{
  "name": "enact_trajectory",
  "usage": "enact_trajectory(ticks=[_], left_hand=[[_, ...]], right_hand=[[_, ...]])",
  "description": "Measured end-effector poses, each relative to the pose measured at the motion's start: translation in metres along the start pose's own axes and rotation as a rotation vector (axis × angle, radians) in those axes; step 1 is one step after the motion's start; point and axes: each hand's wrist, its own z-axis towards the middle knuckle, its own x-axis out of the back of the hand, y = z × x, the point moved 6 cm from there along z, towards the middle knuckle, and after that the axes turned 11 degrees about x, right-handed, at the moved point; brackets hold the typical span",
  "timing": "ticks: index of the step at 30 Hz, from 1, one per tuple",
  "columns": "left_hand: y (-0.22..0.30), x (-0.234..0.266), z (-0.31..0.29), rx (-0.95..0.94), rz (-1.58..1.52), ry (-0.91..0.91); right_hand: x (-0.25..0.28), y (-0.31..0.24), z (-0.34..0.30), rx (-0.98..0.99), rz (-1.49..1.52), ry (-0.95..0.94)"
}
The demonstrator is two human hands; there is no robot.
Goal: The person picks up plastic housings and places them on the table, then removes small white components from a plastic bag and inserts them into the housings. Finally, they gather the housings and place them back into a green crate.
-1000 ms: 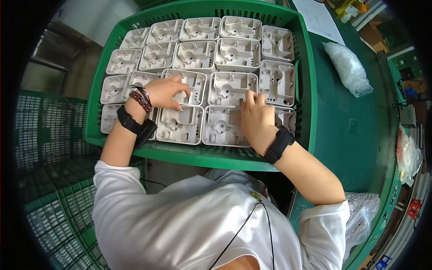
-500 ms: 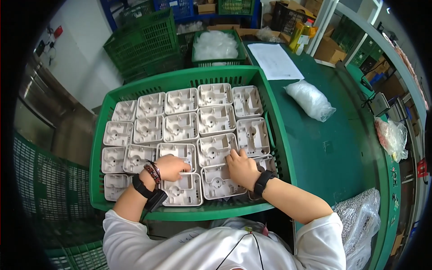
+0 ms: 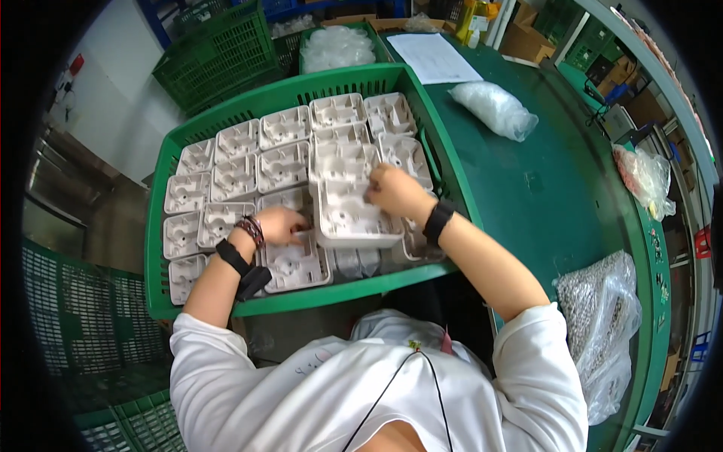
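Observation:
A large green plastic crate (image 3: pixel 286 88) in front of me holds rows of off-white plastic housings (image 3: pixel 283 167), open-topped with molded ribs inside. My right hand (image 3: pixel 401 194) is closed on the adjoining edges of two housings, a nearer one (image 3: pixel 348 212) and a farther one (image 3: pixel 343 160), raised and tilted above the others. My left hand (image 3: pixel 276 224) is closed where two housings meet, the front one (image 3: pixel 295 264) lying below it. Its fingertips are partly hidden between them. Clear plastic film (image 3: pixel 355 264) shows under the lifted housings.
Right of the crate, a green worktable (image 3: pixel 520 200) carries a white paper sheet (image 3: pixel 434 59), a translucent plastic bag (image 3: pixel 493 109) and a clear bag of small parts (image 3: pixel 602 301). More green crates (image 3: pixel 215 64) stand behind, one (image 3: pixel 339 51) filled with clear plastic bags.
My right hand has lifted two housings out of the front rows, baring film beneath. My left hand stays at its pair of housings. The whole view has shifted, with the crate sitting higher in it.

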Motion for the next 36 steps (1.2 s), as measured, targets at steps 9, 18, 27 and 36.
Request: enact_trajectory(ticks=[9,18,27,36], left_hand=[[-0.015,0.048,-0.017,-0.005,-0.05,0.197],[0.032,0.137,-0.104,0.088,-0.634,1.139],[0.256,0.106,-0.107,-0.443,-0.726,1.015],[0.424,0.007,0.0,-0.737,-0.208,0.413]], right_hand=[[0.096,-0.034,0.008,-0.191,1.058,0.349],[0.229,-0.076,-0.04,0.195,1.353,0.381],[0.291,0.005,-0.271,-0.003,1.484,0.74],[0.227,-0.128,-0.585,-0.424,1.044,1.566]])
